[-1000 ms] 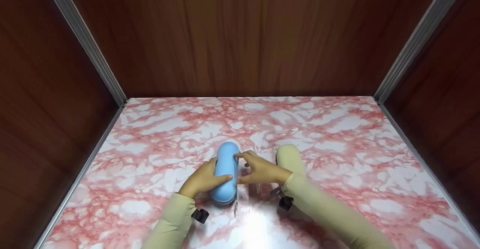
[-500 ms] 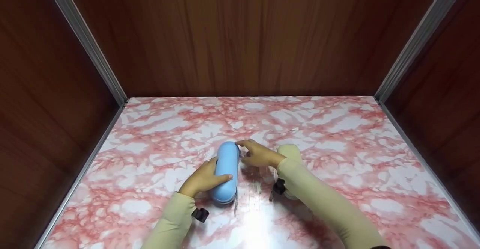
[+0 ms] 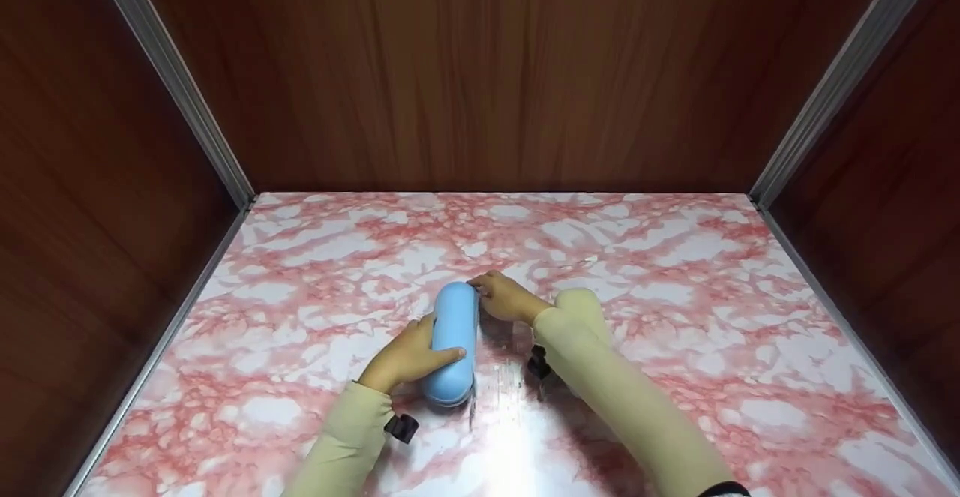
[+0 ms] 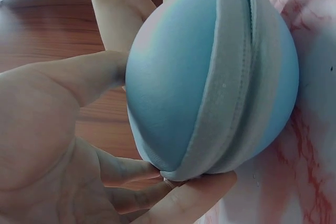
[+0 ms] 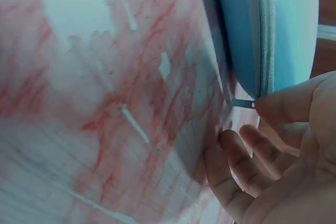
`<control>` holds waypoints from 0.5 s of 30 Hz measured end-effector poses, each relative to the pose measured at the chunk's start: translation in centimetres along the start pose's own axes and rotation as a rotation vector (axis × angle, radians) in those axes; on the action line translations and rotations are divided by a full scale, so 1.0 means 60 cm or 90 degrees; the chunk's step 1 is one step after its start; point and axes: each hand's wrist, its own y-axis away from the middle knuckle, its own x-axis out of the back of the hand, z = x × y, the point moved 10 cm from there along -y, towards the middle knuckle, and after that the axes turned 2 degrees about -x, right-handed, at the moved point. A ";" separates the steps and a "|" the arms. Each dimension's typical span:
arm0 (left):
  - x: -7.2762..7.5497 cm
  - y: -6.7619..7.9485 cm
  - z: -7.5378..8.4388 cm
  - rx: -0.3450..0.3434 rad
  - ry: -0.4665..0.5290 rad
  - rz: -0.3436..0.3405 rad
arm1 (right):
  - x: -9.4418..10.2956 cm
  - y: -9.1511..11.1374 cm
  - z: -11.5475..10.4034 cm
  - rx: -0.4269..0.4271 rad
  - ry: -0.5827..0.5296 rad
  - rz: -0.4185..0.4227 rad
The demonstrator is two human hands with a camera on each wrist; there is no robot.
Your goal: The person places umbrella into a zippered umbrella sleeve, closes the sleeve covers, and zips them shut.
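Observation:
A blue oblong zippered case [image 3: 453,332] lies lengthwise on the table. My left hand [image 3: 409,353] grips it from the left, thumb over the top and fingers along the left side. In the left wrist view, two grey fabric bands [image 4: 231,77] run round the rounded end of the case, with a dark gap between them. At the far right end of the case is my right hand [image 3: 506,297]. In the right wrist view its thumb [image 5: 286,102] pinches the small zipper pull [image 5: 243,103] beside the zipper seam; the other fingers curl loosely below.
A pale yellow-green oblong case [image 3: 581,306] lies right of the blue one, partly hidden behind my right sleeve. The marbled red-and-white table [image 3: 337,257] is enclosed by a wooden back wall [image 3: 480,77] and side walls with metal corner strips.
My right hand has slid away from me along the case's right side to its far end. My left hand and the blue case have stayed in place.

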 end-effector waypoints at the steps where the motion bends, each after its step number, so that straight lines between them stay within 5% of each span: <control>1: 0.000 0.000 0.000 0.000 -0.001 -0.001 | 0.001 -0.002 0.000 0.004 0.002 0.007; 7: 0.001 -0.001 0.001 -0.014 -0.002 0.000 | 0.005 -0.005 0.004 0.043 -0.003 0.032; 15: 0.002 0.000 0.005 -0.023 0.007 0.002 | 0.000 -0.001 0.012 0.050 -0.069 -0.035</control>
